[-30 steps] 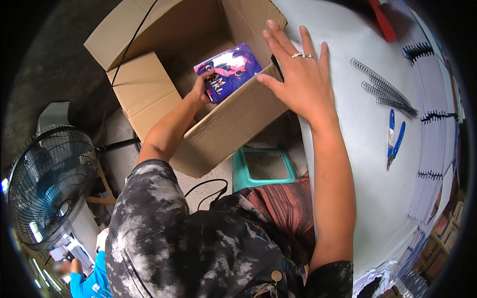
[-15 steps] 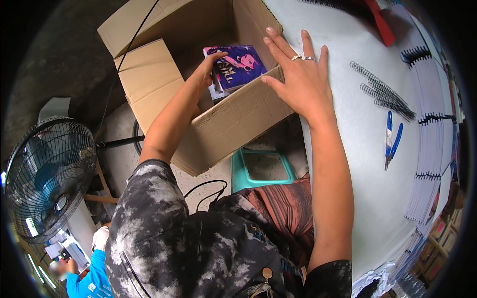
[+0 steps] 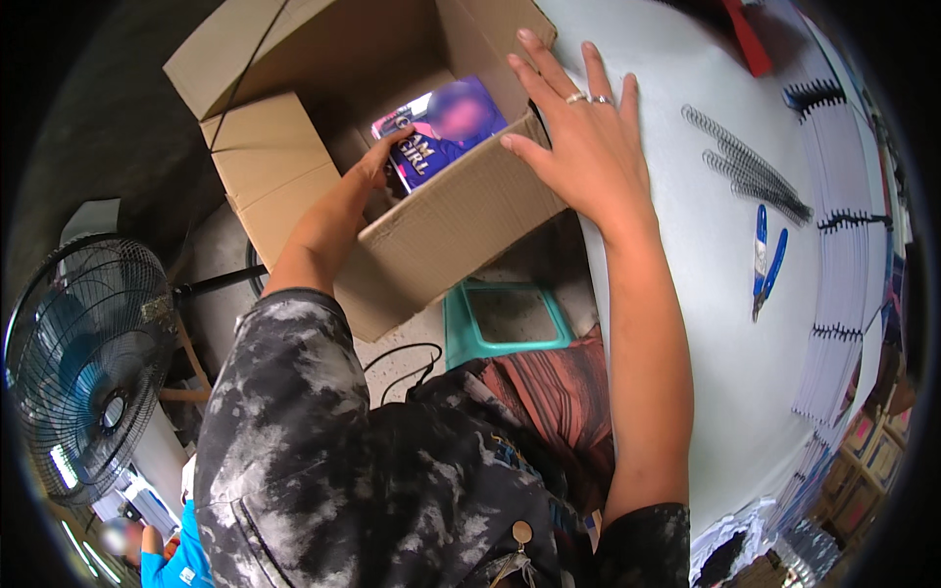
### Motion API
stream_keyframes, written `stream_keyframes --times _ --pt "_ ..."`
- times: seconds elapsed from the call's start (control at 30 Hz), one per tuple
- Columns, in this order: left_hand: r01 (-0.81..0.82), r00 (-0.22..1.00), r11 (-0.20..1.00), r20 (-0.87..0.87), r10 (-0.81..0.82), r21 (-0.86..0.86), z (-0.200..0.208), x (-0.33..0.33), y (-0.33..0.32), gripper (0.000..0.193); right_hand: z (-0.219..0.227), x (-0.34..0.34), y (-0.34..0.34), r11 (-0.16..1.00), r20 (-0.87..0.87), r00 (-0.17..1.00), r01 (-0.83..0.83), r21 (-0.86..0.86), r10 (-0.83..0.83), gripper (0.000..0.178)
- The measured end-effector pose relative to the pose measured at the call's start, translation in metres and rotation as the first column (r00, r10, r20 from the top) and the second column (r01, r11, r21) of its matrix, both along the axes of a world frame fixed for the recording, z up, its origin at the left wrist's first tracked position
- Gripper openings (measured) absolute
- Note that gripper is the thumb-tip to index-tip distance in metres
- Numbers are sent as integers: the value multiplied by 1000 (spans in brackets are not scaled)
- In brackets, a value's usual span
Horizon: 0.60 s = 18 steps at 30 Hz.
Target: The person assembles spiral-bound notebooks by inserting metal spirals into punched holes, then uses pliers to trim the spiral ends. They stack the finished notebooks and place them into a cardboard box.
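A purple and pink spiral notebook [image 3: 453,145] lies tilted inside an open cardboard box [image 3: 461,231], its lower edge hidden behind the near wall. My left hand [image 3: 380,165] reaches down into the box and grips the notebook by its left side, thumb on the cover; the other fingers are out of sight. With fingers spread, my right hand [image 3: 596,162] lies over the box's right corner and the edge of the white table [image 3: 647,108], holding nothing.
Loose black binding coils [image 3: 747,165] and blue-handled cutters [image 3: 767,260] lie on the table. Stacks of coil-bound notebooks [image 3: 845,186] line its right side. A teal stool [image 3: 508,348] stands below the box, a black fan [image 3: 88,367] at left. Another person's blue sleeve [image 3: 186,554] shows lower left.
My left hand and the notebook have sunk deeper into the box. The whole view has shifted slightly. My right hand keeps its place at the box corner.
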<state>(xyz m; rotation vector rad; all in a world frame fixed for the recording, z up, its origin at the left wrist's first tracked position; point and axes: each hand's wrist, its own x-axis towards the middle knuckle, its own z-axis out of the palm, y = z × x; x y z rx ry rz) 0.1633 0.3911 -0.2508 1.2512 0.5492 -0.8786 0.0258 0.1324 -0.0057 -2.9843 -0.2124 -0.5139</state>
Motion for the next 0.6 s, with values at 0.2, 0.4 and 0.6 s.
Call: stream_keyframes --times 0.2,0.4,0.6 --pt "43 998 994 -49 -38 98 -12 -1 11 71 -1 -1 2 999 65 997 -35 -18 36 57" --pt "-52 997 998 47 54 -40 -42 1 16 71 16 -3 3 1000 -51 998 -24 15 24 69" --pt "35 999 999 11 -35 -16 -72 10 31 68 2 -1 2 999 -4 1000 -13 35 14 60"
